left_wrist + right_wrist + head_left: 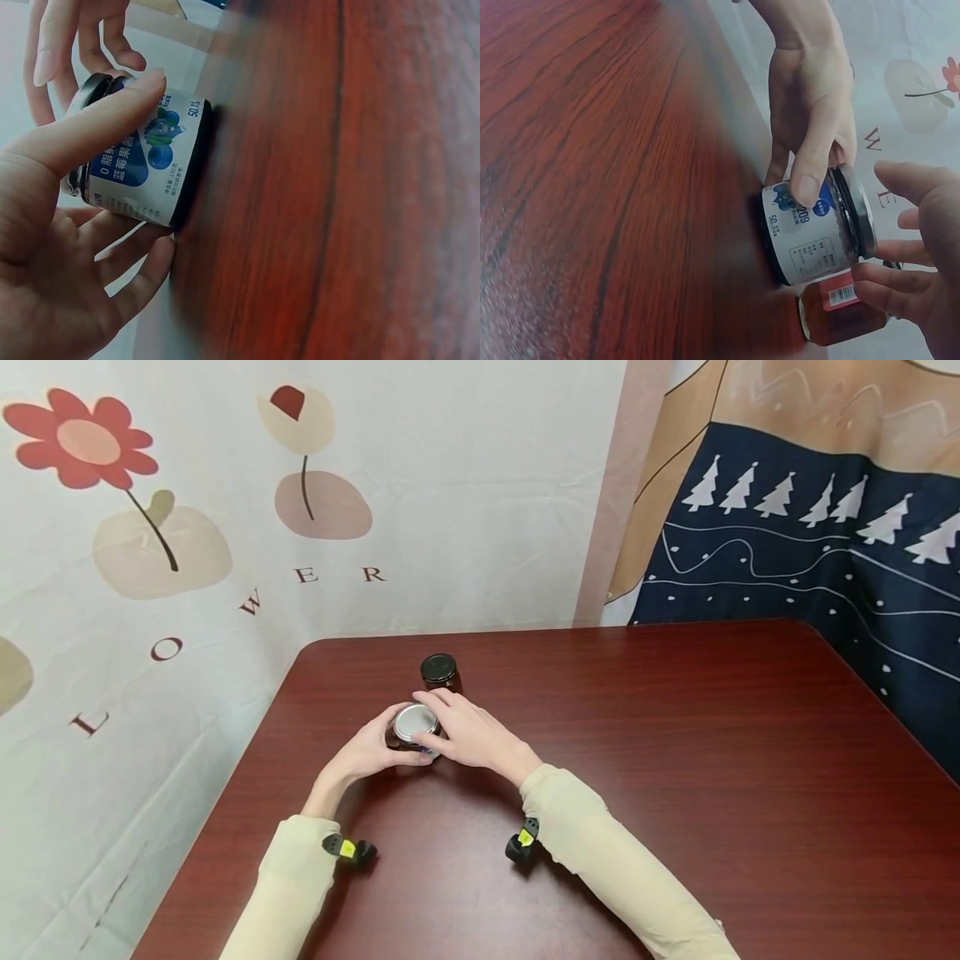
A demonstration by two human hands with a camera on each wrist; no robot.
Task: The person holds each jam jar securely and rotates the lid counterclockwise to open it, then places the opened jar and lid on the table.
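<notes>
A blueberry jam jar [176, 150] with a white and blue label stands on the table, its silver lid [415, 723] on top. My left hand [367, 747] grips the jar's body, thumb across the label on the near side and fingers round the far side. My right hand [480, 735] arches over the lid with its fingers spread. In the right wrist view the right thumb stands off the lid, while other fingers come close to its rim; whether they touch it I cannot tell. Just behind is a second jar [440, 668] with a black lid, an amber body and a red label.
The dark red wooden table [675, 760] extends widely to the right of the jars. Behind it hangs a pale flower-printed cloth [465, 510], and a navy cloth with white trees [787, 560] is at the right. A small black wrist camera [363, 855] sits at the left cuff.
</notes>
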